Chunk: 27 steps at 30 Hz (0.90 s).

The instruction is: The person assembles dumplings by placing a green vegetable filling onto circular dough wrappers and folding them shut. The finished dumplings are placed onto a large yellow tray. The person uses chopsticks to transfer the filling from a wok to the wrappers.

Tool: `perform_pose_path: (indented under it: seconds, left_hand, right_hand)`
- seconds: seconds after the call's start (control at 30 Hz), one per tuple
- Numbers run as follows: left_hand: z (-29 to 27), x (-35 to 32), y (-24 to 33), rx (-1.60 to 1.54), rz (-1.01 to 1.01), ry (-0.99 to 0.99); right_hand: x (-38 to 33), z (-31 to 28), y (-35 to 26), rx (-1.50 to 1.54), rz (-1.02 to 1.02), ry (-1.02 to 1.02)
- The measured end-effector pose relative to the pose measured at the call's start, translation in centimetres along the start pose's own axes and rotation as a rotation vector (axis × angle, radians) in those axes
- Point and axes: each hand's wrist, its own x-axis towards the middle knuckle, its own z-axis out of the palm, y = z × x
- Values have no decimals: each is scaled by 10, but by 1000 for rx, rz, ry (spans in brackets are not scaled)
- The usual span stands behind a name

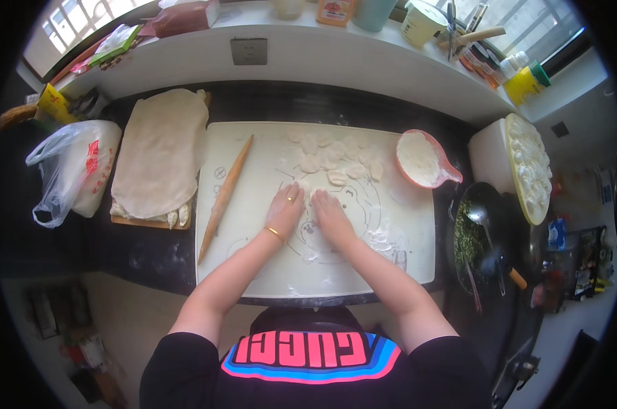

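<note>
Both hands rest at the middle of a white kneading mat (410, 252) dusted with flour. My left hand (286, 206), with a ring and a gold bangle, lies with its fingers stretched forward and close together. Just beside it my right hand (332, 217) also has its fingers extended. Between the fingertips shows a bit of pale dough, mostly hidden by the hands. Several flat dough rounds (335, 151) lie beyond them. To the left a tapered wooden rolling pin (225, 198) lies slantwise on the mat.
On the left, a dough-coloured sheet (160, 153) covers dumplings on a wooden board (148, 222), beside a plastic bag (83, 163). At right stand a pink bowl of flour (419, 158), a dark pan of chopped greens (468, 235) with a spoon (482, 221), and a tray of dumplings (528, 163).
</note>
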Motion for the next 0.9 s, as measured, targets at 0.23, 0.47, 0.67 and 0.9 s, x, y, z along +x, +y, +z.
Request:
perform_pose_path:
  seconds: [0.23,0.47,0.67,0.9]
  left_hand:
    - [-12,27,15,-343,-384,58]
    - [-26,52,-6,-485,-404,-154]
    - [-11,116,-33,-621,-470,-117]
    - [1,124,-40,-461,-471,-186]
  right_hand:
    - [-25,-16,-22,125,307,202]
    - [-6,-28,-12,412,623,5]
    - [45,-34,44,691,686,356]
    - [61,-28,61,175,528,250]
